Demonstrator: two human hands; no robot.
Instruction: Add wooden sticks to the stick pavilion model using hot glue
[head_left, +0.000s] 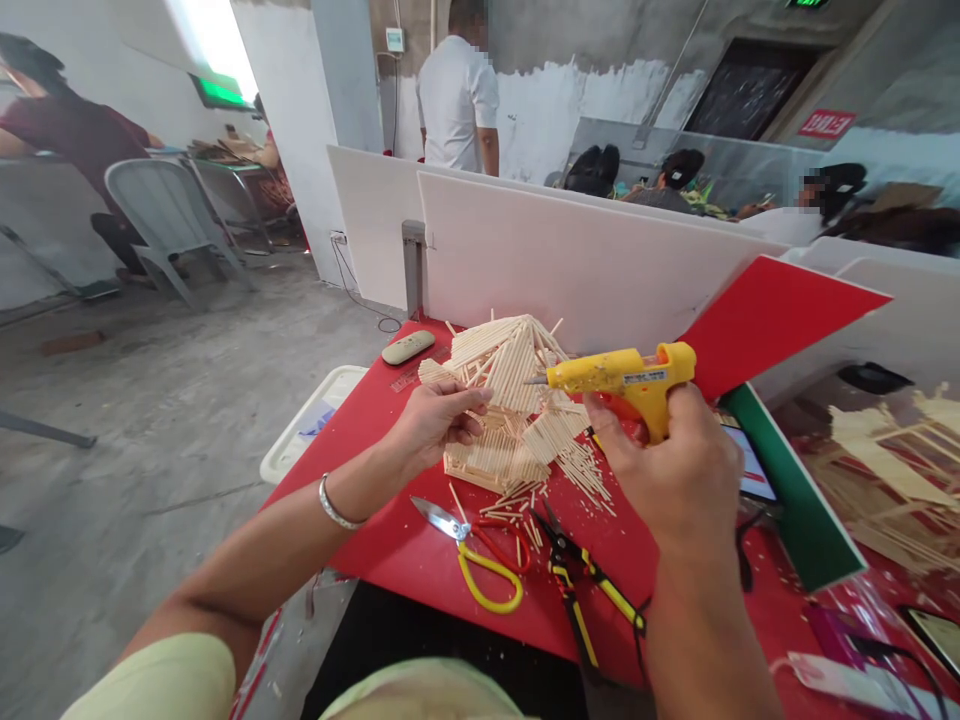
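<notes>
One raised right hand (679,462) levels a yellow glue gun (611,374) leftward.

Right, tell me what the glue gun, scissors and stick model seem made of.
Glue gun: probably plastic, from its smooth yellow moulded body; grey nozzle looks metal. Scissors: likely steel blades, judging by their bright sheen; coloured handles perhaps plastic. Stick model: apparently unpainted wood or bamboo, pale matt rods.

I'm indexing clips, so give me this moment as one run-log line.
left hand: near stick model, anything held unclear | right hand: holds glue gun, nozzle toward left hand | on table: scissors, pliers
</notes>
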